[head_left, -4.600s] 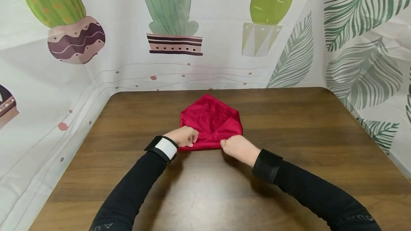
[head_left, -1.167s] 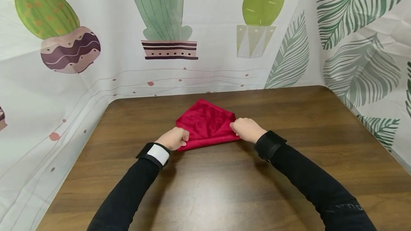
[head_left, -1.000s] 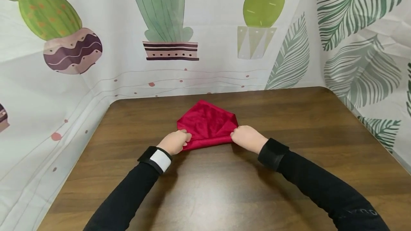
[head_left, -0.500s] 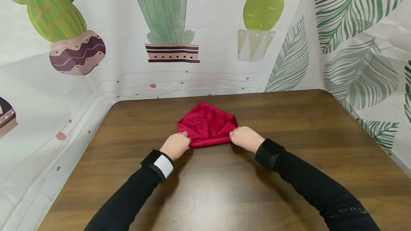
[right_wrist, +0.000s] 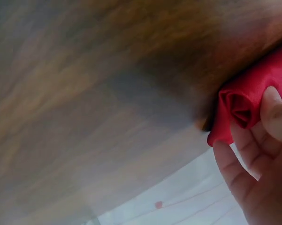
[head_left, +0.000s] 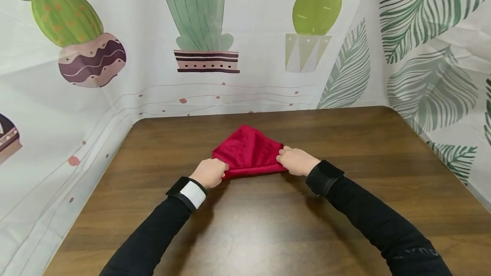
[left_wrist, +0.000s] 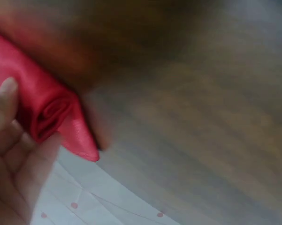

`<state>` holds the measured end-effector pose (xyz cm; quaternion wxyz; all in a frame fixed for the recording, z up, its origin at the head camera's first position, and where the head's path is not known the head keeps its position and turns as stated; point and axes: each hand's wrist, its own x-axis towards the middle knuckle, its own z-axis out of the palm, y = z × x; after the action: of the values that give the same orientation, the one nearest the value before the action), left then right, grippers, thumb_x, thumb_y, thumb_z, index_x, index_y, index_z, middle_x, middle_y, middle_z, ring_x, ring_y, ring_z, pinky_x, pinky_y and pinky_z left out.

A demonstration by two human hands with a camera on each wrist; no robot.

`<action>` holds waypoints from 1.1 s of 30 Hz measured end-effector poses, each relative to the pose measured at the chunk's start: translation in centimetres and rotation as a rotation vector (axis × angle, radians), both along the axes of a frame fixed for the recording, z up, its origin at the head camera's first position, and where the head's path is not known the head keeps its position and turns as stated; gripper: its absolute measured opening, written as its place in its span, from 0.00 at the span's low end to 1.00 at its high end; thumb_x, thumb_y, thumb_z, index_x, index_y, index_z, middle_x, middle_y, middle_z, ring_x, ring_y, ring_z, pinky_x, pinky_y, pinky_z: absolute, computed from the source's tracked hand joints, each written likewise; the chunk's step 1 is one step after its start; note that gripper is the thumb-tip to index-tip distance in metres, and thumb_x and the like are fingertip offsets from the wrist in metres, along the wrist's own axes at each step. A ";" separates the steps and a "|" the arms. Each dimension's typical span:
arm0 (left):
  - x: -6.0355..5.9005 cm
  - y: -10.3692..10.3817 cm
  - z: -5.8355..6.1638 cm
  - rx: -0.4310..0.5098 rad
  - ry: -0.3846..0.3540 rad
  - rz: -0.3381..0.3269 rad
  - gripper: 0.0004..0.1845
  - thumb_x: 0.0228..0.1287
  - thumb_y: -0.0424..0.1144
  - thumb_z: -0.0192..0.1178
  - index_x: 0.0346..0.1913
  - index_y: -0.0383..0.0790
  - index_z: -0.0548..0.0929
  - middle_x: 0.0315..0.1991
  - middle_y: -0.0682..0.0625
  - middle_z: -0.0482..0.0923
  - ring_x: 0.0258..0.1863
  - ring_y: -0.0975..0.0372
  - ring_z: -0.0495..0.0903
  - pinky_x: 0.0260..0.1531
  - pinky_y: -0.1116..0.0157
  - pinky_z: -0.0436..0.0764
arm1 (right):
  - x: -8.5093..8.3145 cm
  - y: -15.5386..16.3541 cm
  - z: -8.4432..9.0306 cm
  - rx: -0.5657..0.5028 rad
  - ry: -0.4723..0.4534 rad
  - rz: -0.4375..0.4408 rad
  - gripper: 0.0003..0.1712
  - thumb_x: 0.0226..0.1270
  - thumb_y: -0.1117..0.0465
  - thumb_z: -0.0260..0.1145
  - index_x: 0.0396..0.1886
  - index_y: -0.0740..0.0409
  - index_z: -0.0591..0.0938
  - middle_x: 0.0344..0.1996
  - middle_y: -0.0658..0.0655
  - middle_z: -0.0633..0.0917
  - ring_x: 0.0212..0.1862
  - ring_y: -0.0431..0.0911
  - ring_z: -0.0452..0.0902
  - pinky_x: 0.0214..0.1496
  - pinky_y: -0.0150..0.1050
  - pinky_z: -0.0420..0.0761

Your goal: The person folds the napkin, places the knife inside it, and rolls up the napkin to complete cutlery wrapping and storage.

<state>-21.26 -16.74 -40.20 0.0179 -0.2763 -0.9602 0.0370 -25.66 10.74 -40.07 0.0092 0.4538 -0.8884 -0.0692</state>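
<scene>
Two black-sleeved arms reach forward over a wooden table [head_left: 345,139]. The left hand [head_left: 209,173] and right hand [head_left: 297,161] each curl their fingers around one end of a red cloth [head_left: 247,152], rolled along its near edge. The roll runs left to right at mid-table; the cloth's unrolled point aims away from the person.

So there's one red cloth [head_left: 248,152], one wooden table [head_left: 268,225], two hands on it (left hand [head_left: 209,172], right hand [head_left: 297,161]), and three potted cacti [head_left: 199,16] printed on one backdrop [head_left: 261,84].
</scene>
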 end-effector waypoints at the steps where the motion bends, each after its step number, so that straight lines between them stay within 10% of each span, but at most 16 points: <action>1: 0.0 0.0 0.1 0.022 -0.024 0.025 0.09 0.48 0.31 0.61 0.18 0.45 0.75 0.15 0.54 0.72 0.21 0.56 0.76 0.22 0.61 0.74 | -0.2 -0.1 -0.1 -0.012 -0.024 -0.006 0.06 0.52 0.68 0.64 0.32 0.61 0.79 0.27 0.55 0.78 0.34 0.48 0.71 0.38 0.37 0.74; 14: -1.1 -0.4 0.4 0.197 -0.207 0.148 0.14 0.49 0.32 0.63 0.17 0.44 0.68 0.13 0.55 0.66 0.19 0.61 0.69 0.22 0.66 0.68 | -1.4 -0.8 0.5 -0.083 -0.369 -0.155 0.12 0.53 0.71 0.60 0.18 0.55 0.68 0.14 0.48 0.66 0.21 0.40 0.62 0.25 0.31 0.64; 18: -1.2 -0.2 0.4 0.178 -0.194 0.174 0.18 0.49 0.32 0.61 0.12 0.46 0.66 0.11 0.55 0.64 0.17 0.61 0.67 0.18 0.66 0.66 | -1.2 -1.0 0.5 -0.081 -0.218 -0.114 0.16 0.52 0.71 0.61 0.12 0.54 0.69 0.11 0.48 0.65 0.19 0.40 0.60 0.23 0.32 0.64; 25: 0.0 0.6 -0.3 0.028 0.105 0.042 0.12 0.47 0.27 0.60 0.15 0.43 0.72 0.15 0.50 0.71 0.18 0.57 0.73 0.17 0.62 0.73 | 1.3 -1.0 -0.4 -0.031 0.258 0.084 0.09 0.50 0.70 0.64 0.21 0.59 0.72 0.11 0.52 0.72 0.17 0.43 0.69 0.23 0.34 0.73; 29: 1.0 1.0 -0.7 -0.046 0.220 -0.078 0.08 0.45 0.25 0.59 0.18 0.40 0.75 0.15 0.48 0.72 0.17 0.56 0.74 0.17 0.62 0.74 | 2.5 -1.0 -0.5 -0.019 0.338 0.154 0.12 0.46 0.69 0.67 0.19 0.59 0.70 0.08 0.51 0.68 0.15 0.41 0.65 0.21 0.32 0.71; 33: 1.7 1.2 -0.9 -0.035 0.181 -0.095 0.11 0.42 0.31 0.60 0.11 0.41 0.71 0.13 0.49 0.68 0.14 0.58 0.71 0.16 0.63 0.73 | 2.5 -0.9 -0.8 -0.022 0.382 0.168 0.12 0.47 0.68 0.67 0.19 0.58 0.70 0.10 0.51 0.69 0.16 0.42 0.65 0.21 0.31 0.70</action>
<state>-19.55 -15.56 -41.05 0.1013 -0.3173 -0.9397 0.0775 -23.17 9.88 -40.82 0.1879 0.5047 -0.8303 -0.1434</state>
